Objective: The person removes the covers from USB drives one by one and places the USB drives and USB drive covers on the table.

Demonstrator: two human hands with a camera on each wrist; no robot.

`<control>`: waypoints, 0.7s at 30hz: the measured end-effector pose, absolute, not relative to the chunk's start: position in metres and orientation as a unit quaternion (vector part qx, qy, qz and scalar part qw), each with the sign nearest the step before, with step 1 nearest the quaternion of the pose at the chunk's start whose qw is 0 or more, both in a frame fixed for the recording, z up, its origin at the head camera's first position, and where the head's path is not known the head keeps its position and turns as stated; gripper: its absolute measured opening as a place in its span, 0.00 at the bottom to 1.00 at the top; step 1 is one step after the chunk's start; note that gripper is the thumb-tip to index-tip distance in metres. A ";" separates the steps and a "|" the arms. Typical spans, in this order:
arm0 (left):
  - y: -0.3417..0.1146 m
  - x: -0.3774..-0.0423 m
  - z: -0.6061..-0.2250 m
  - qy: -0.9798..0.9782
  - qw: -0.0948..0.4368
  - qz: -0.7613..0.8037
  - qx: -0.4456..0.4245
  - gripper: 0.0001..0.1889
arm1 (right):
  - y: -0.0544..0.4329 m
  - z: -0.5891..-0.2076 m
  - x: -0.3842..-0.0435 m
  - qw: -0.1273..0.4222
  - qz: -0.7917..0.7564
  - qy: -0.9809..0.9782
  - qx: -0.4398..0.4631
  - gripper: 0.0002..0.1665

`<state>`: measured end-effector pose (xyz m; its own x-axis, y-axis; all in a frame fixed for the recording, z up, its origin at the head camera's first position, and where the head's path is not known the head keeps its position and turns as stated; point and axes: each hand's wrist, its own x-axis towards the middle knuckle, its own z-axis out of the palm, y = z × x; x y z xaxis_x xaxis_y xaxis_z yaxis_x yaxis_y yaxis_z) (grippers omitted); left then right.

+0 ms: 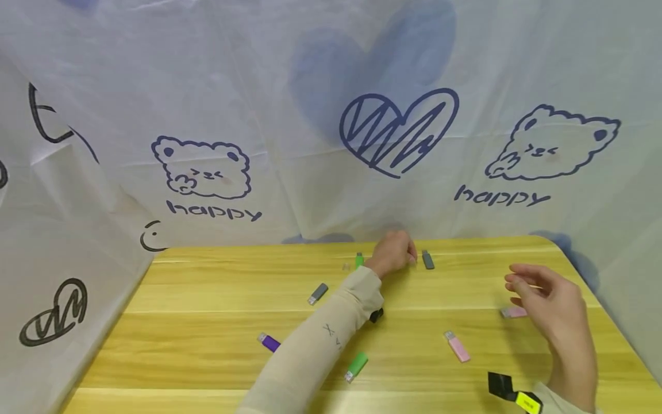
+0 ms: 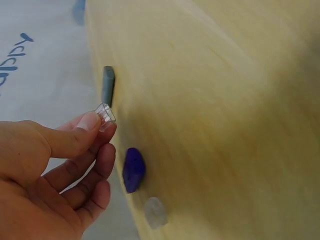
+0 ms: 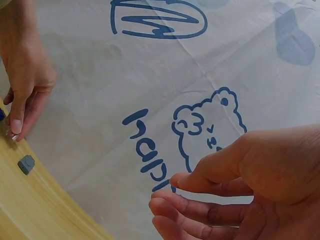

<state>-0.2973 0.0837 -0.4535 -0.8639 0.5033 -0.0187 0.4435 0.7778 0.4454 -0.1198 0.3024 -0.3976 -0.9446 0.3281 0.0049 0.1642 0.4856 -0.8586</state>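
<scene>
My left hand (image 1: pixel 394 253) reaches to the far edge of the table. In the left wrist view its thumb and index finger pinch a small clear plastic cap (image 2: pixel 105 117). Just beyond the fingertips lies a grey USB stick (image 2: pixel 108 86), seen right of the hand in the head view. A dark purple USB stick (image 2: pixel 133 170) and another clear cap (image 2: pixel 155 213) lie beside the lower fingers. My right hand (image 1: pixel 553 305) hovers above the table's right side, fingers loosely bent and holding nothing. Below it a pink USB stick (image 1: pixel 514 312) is partly covered.
Green USB sticks lie at the far side (image 1: pixel 359 260) and near the front (image 1: pixel 356 367). Another grey stick (image 1: pixel 318 294), a purple stick (image 1: pixel 269 343) and a pink stick (image 1: pixel 457 346) are scattered on the wooden table (image 1: pixel 207 287). A printed cloth (image 1: pixel 289 172) hangs behind.
</scene>
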 end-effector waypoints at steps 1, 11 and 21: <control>0.084 -0.298 -0.455 0.941 0.069 0.218 0.251 0.04 | 0.303 -0.398 -0.120 0.085 0.488 -0.857 -0.143 0.22; 0.086 -0.297 -0.464 0.943 0.070 0.221 0.240 0.05 | 0.303 -0.400 -0.119 0.085 0.486 -0.857 -0.147 0.20; 0.086 -0.295 -0.463 0.937 0.056 0.246 0.242 0.06 | 0.304 -0.399 -0.119 0.080 0.478 -0.861 -0.151 0.20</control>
